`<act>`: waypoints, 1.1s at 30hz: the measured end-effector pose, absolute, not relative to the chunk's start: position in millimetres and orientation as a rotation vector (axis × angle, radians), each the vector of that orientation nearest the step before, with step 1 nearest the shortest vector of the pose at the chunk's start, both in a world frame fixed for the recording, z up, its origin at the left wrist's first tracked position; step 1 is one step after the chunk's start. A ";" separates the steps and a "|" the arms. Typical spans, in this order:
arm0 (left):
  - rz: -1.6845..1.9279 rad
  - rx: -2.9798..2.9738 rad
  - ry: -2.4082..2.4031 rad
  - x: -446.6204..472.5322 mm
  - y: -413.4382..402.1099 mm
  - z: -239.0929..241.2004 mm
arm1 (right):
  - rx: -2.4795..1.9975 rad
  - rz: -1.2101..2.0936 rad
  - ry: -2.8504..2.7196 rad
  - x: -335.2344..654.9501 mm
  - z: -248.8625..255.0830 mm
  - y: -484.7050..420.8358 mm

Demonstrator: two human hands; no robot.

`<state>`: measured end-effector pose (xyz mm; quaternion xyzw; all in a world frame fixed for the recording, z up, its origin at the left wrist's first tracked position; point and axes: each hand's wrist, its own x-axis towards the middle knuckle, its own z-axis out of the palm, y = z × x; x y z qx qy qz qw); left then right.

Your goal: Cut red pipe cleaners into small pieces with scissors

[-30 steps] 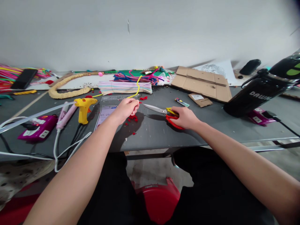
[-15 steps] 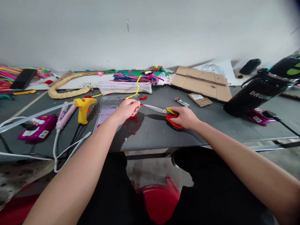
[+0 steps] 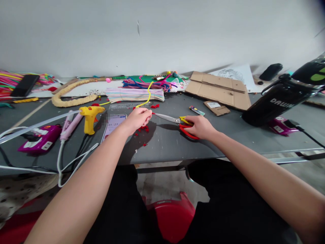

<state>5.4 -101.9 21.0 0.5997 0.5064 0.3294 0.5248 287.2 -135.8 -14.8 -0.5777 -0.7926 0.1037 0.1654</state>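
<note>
My left hand [image 3: 137,118] is closed in a pinch on a yellow pipe cleaner [image 3: 146,96] that curves up and away from it, with a bit of red showing at the fingertips. My right hand [image 3: 199,126] grips the red and yellow handles of a pair of scissors [image 3: 170,118]. The blades lie low over the dark grey table [image 3: 165,142] and their tip almost touches my left fingers. Small red scraps [image 3: 144,128] lie on the table under my left hand.
A phone [image 3: 113,124] and a yellow glue gun [image 3: 90,117] lie left of my hand, with white cables and a magenta box [image 3: 40,142]. Bundles of pipe cleaners [image 3: 134,95], flat cardboard [image 3: 218,89] and a black bottle [image 3: 281,98] sit further back and right.
My left hand has lifted slightly and shifted right with the yellow pipe cleaner, so the scissor tip now meets its fingers. The right hand has barely moved.
</note>
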 end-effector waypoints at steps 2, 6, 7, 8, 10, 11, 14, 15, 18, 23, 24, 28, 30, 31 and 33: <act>0.784 1.443 1.209 4.7 -101.3 20.2 | -1.643 0.297 -2.264 287.0 -14.7 -135.7; 0.775 1.457 1.214 4.0 -101.4 20.3 | -1.639 0.290 -2.267 287.5 -15.0 -135.0; 0.775 1.458 1.214 4.1 -101.6 20.5 | -1.637 0.287 -2.269 287.6 -15.1 -134.7; 0.776 1.458 1.212 4.3 -101.9 20.8 | -1.636 0.282 -2.273 287.7 -15.2 -134.4; 0.780 1.453 1.208 4.8 -102.3 21.3 | -1.639 0.266 -2.281 287.6 -15.3 -134.0; 0.783 1.446 1.204 5.0 -102.4 21.5 | -1.643 0.259 -2.284 287.4 -15.2 -134.0; 0.794 1.418 1.187 5.0 -102.1 21.7 | -1.665 0.255 -2.276 286.2 -14.4 -135.0; 0.798 1.410 1.184 4.9 -101.9 21.8 | -1.677 0.256 -2.268 285.6 -14.0 -135.7; 0.805 1.389 1.186 4.8 -101.6 22.5 | -1.704 0.254 -2.249 283.7 -12.3 -138.5; 0.800 1.395 1.212 5.7 -102.4 24.4 | -1.687 0.262 -2.257 282.2 -10.8 -141.5; 0.803 1.401 1.217 5.7 -102.4 24.3 | -1.686 0.263 -2.256 282.3 -10.9 -141.5; 0.811 1.438 1.224 4.7 -101.6 21.8 | -1.692 0.270 -2.250 283.0 -11.8 -140.6; 0.807 1.464 1.230 3.9 -100.9 20.2 | -1.691 0.275 -2.246 283.3 -12.3 -140.0; 0.804 1.477 1.233 3.5 -100.6 19.5 | -1.689 0.277 -2.246 283.4 -12.5 -139.7; 0.793 1.496 1.239 2.9 -100.2 18.6 | -1.685 0.278 -2.249 283.6 -12.7 -139.2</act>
